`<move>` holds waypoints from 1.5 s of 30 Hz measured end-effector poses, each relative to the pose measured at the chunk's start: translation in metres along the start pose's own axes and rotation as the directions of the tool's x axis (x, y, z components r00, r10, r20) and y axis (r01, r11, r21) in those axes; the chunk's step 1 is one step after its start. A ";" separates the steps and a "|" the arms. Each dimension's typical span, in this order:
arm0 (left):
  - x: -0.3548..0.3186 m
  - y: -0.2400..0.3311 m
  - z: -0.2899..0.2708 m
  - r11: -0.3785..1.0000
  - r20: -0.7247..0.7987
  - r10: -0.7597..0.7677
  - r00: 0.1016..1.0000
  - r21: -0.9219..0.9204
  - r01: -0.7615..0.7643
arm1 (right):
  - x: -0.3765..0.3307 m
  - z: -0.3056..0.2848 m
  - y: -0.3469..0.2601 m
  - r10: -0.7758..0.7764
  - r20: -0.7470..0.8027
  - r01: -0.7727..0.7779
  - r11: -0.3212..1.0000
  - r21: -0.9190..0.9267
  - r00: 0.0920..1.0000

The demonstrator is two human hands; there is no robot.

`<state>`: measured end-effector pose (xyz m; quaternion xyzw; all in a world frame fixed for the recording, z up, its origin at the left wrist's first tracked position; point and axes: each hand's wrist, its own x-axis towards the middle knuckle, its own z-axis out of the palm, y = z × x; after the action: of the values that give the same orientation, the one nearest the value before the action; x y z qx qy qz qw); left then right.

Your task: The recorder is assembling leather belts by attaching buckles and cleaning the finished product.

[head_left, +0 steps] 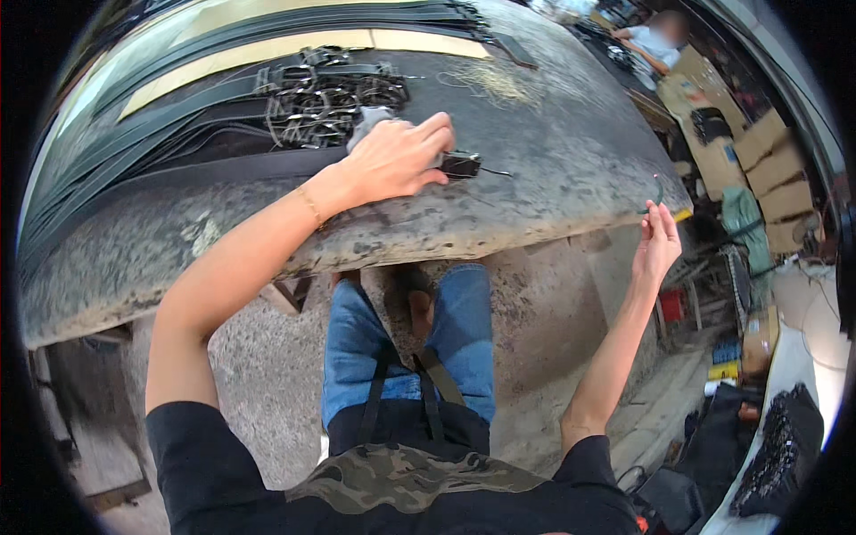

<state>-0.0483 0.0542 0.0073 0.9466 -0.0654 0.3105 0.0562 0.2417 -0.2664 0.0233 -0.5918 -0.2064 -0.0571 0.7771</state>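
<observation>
My left hand (399, 159) rests on the worn grey worktable (535, 169) and presses down on a black belt end with a metal buckle (461, 164). A thin thread runs from the buckle to the right. My right hand (657, 242) is raised off the table's right corner, fingers pinched on a small curved needle-like piece (658, 189). Behind my left hand lies a heap of metal buckles (330, 102) and long black belts (143, 152).
Yellowish strips (267, 49) lie along the table's far side. Another person (655, 40) sits at the back right near cardboard boxes (771, 169). Dark bags and buckles (776, 446) sit at the lower right. My jeans and feet are below the table edge.
</observation>
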 end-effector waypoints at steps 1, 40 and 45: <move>0.000 0.000 0.002 1.000 -0.003 -0.016 1.000 -0.013 0.016 | 0.003 -0.008 -0.003 -0.010 -0.015 0.010 1.000 -0.006 1.000; 0.032 0.018 0.012 0.928 0.291 -0.372 0.881 0.111 0.356 | -0.014 0.005 0.016 0.231 0.159 -0.271 0.913 0.306 0.960; 0.022 0.000 0.019 0.935 0.108 -0.353 0.929 -0.006 0.356 | -0.050 0.125 0.001 0.195 0.454 -0.465 0.635 0.617 0.869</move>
<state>-0.0192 0.0494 0.0050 0.9571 0.0998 0.2441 0.1199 0.1652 -0.1559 0.0298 -0.2747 -0.2315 0.2770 0.8912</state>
